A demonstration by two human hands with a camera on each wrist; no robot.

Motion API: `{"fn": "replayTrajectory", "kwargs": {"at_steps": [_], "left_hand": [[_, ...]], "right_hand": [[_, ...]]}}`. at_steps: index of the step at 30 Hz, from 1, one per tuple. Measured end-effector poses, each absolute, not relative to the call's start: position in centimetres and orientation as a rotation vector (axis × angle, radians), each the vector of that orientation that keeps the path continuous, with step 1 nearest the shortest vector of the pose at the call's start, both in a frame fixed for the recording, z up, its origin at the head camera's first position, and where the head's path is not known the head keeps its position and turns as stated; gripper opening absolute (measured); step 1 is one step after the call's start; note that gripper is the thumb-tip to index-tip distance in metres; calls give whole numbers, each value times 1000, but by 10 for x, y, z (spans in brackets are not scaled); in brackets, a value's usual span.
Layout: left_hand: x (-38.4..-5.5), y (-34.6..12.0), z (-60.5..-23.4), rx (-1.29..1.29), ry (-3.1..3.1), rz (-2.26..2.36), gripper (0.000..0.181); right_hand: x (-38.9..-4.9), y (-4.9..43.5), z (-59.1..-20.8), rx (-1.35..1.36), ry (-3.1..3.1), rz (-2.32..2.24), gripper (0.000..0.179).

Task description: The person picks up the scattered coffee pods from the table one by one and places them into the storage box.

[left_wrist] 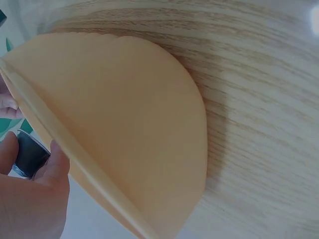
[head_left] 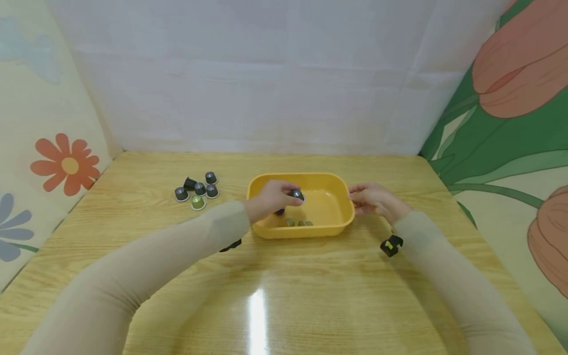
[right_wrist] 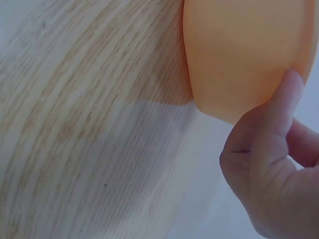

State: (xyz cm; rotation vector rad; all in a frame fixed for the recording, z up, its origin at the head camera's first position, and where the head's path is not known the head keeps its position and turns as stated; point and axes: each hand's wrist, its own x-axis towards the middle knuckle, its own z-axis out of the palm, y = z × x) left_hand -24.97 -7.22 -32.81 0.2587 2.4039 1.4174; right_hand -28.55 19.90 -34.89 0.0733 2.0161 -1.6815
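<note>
My left hand [head_left: 272, 198] pinches a dark coffee capsule [head_left: 297, 195] over the left half of a yellow plastic basin [head_left: 330, 229]. In the left wrist view the capsule [left_wrist: 31, 154] sits between thumb and fingers, beyond the basin's rim [left_wrist: 75, 149]. My right hand [head_left: 372, 198] holds the basin's right end by the rim. The right wrist view shows its fingers [right_wrist: 289, 94] up against the outer wall [right_wrist: 239, 59]. Inside the basin lie a purple capsule [head_left: 280, 211], partly hidden by my left hand, and a few greenish capsules [head_left: 290, 222] along the near wall.
On the wooden table [head_left: 310, 281], left of the basin, several dark capsules [head_left: 199, 189] stand grouped with one green capsule [head_left: 197, 202]. One black capsule [head_left: 190, 183] lies tipped over. A white wall backs the table, and patterned panels flank both sides.
</note>
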Motion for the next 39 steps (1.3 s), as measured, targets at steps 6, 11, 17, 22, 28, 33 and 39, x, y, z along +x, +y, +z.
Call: {"fn": "replayTrajectory", "kwargs": {"at_steps": [6, 11, 17, 22, 28, 33, 39], "left_hand": [[-254, -66, -330, 307, 2376, 1405, 50], [-257, -60, -330, 316, 2337, 1430, 50], [-261, -55, -328, 345, 2348, 1413, 49], [-267, -51, -330, 357, 2361, 1380, 48], [-272, -44, -332, 360, 2380, 1335, 49], [-277, -37, -333, 376, 2391, 1303, 47], [-282, -32, -329, 369, 2384, 1285, 48]], "right_hand": [[-287, 197, -349, 108, 2029, -1678, 29], [-286, 197, -349, 122, 2052, -1679, 23], [-286, 197, -349, 110, 2025, -1707, 20], [-286, 197, -349, 98, 2010, -1708, 21], [-286, 198, -349, 86, 1999, -1712, 24], [-287, 199, -350, 81, 2009, -1700, 24], [-287, 200, -350, 84, 2020, -1693, 27]]}}
